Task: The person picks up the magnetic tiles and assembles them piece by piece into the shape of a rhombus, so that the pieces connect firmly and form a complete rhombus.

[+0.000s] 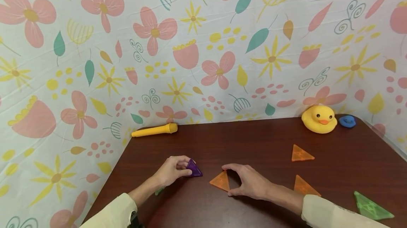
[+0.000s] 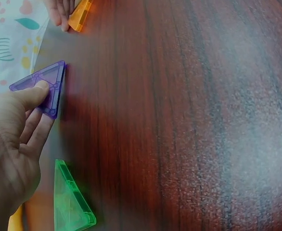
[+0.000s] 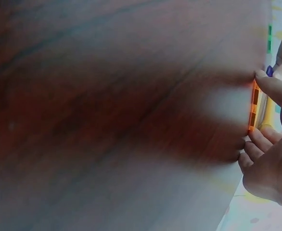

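On the dark wooden table (image 1: 254,139), near its front edge, my right hand (image 1: 251,183) pinches an orange triangle tile (image 1: 220,181) tilted up on its edge, thumb and fingers curled around it. Just beside it, my left hand (image 1: 171,171) grips a smaller purple triangle tile (image 1: 194,168), thumb pressed on its face, also tipped up off the table.

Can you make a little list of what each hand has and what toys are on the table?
left hand: pinches purple triangle
right hand: holds orange triangle tilted up
other orange triangles: two, at and
green triangle: near right sleeve
yellow duck: back right, beside small blue toy
yellow tube: back left edge
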`<action>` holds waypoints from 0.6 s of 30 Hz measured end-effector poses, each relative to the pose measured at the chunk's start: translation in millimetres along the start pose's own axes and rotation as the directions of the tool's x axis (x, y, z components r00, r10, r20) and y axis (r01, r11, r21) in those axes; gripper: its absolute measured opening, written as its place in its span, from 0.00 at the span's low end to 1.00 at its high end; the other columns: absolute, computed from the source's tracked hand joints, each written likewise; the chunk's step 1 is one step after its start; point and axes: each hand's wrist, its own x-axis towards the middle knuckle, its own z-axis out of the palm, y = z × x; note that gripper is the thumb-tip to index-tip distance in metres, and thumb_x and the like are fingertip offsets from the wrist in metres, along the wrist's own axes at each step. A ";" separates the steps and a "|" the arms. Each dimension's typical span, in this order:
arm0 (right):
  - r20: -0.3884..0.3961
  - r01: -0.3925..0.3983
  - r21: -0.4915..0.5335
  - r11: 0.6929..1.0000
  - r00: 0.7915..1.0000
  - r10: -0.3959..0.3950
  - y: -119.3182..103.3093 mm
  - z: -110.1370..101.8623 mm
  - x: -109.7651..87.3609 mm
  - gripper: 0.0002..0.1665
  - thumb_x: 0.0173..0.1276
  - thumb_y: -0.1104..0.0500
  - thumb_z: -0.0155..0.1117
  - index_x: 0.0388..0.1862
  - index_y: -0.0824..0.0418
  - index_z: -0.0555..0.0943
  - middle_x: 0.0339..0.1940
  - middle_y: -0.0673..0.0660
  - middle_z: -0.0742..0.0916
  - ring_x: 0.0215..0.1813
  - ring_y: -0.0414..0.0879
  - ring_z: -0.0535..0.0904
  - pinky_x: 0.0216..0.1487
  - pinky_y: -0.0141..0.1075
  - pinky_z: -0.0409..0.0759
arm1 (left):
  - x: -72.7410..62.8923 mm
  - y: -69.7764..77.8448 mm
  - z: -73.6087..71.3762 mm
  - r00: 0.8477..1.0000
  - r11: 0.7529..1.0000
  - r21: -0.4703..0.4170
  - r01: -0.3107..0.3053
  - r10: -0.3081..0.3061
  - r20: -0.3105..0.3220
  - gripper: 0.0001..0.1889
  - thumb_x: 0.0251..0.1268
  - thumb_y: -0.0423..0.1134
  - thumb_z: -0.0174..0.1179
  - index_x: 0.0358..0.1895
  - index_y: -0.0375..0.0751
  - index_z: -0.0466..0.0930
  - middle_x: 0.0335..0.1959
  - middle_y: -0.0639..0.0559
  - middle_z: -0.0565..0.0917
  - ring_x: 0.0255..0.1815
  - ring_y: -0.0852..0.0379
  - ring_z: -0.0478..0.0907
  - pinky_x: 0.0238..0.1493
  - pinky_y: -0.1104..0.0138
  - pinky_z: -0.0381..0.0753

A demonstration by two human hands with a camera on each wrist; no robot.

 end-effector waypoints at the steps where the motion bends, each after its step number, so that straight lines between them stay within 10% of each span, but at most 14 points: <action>1: -0.001 0.001 -0.001 1.000 1.000 -0.001 0.0 0.2 -0.2 0.45 0.58 0.54 0.87 0.71 0.67 0.78 0.67 0.60 0.85 0.70 0.58 0.79 0.65 0.56 0.79 | 0.5 -0.1 -0.4 1.000 1.000 0.002 0.003 -0.003 -0.001 0.10 0.72 0.31 0.70 0.52 0.42 0.89 0.43 0.49 0.91 0.45 0.52 0.88 0.41 0.70 0.83; 18: -0.022 0.001 0.008 1.000 1.000 -0.001 1.8 2.4 -0.9 0.44 0.58 0.53 0.88 0.70 0.67 0.78 0.66 0.60 0.85 0.70 0.59 0.79 0.65 0.56 0.78 | 7.3 1.7 3.8 0.996 0.999 -0.031 0.034 -0.037 -0.081 0.12 0.72 0.36 0.72 0.53 0.37 0.90 0.48 0.47 0.92 0.53 0.51 0.89 0.51 0.67 0.86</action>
